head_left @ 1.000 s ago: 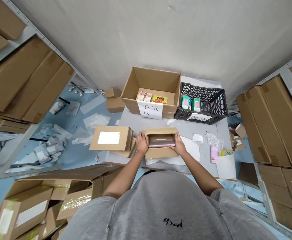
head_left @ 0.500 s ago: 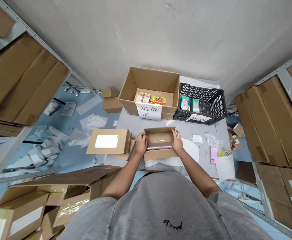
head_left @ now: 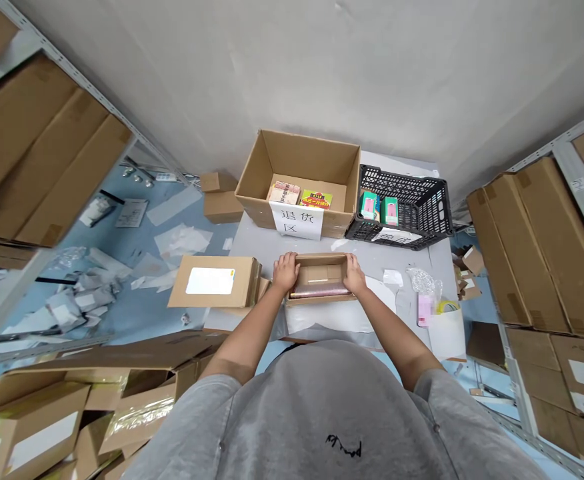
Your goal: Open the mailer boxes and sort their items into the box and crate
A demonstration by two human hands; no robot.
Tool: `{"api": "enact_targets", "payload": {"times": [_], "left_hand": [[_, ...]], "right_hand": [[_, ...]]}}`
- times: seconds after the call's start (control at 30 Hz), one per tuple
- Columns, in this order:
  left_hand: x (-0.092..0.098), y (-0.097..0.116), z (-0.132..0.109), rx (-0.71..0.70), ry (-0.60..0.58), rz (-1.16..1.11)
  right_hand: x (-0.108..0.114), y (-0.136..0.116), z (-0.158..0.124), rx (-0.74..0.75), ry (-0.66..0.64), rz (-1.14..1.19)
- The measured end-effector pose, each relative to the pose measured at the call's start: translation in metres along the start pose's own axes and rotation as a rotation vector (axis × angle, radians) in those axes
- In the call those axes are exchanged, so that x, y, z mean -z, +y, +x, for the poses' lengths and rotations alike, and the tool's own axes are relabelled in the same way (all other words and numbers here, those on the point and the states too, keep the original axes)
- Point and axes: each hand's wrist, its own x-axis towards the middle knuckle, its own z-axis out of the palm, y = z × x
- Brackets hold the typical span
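A small open cardboard box rests on the table in front of me, its opening facing up. Inside it, along the near wall, lies a flat pinkish-purple item whose kind I cannot make out. My left hand grips the box's left side, fingers curled over the upper edge. On the opposite side, my right hand closes around the right wall in the same way. To the left stands a closed carton with a white label, on top of another carton partly hidden by my left forearm.
Behind the small box stand a large open carton with small packages and a black plastic crate with green-and-pink boxes. Bubble wrap and a tape roll lie at right. Shelves flank both sides; a big carton of boxes stands lower left.
Both hands have shifted slightly up along the small box's sides. Its near flap, which stuck out toward me, now shows much less, and more of the inside is visible.
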Motion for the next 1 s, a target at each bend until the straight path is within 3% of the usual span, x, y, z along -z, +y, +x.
{"api": "enact_targets", "payload": {"times": [0.13, 0.23, 0.37, 0.5, 0.63, 0.73, 1.0], "left_hand": [[-0.001, 0.003, 0.007, 0.013, -0.017, 0.046], [0.008, 0.004, 0.005, -0.052, -0.018, 0.079], [0.031, 0.006, -0.009, -0.205, 0.024, 0.109], [0.046, 0.011, -0.026, -0.377, 0.002, 0.109], [0.033, 0.012, -0.037, -0.405, -0.126, 0.162], [0.014, 0.011, -0.040, -0.359, -0.224, 0.188], [-0.007, 0.024, -0.036, -0.350, -0.176, 0.190]], "right_hand": [[0.007, -0.002, 0.009, -0.001, -0.050, -0.014], [0.016, -0.004, 0.007, 0.025, -0.044, -0.084], [0.030, -0.002, -0.015, 0.194, -0.018, -0.179], [0.031, 0.005, -0.040, 0.324, -0.149, -0.217], [0.016, 0.013, -0.049, 0.328, -0.282, -0.235], [0.001, 0.017, -0.046, 0.264, -0.255, -0.188], [-0.014, 0.021, -0.042, 0.222, -0.173, -0.090]]}}
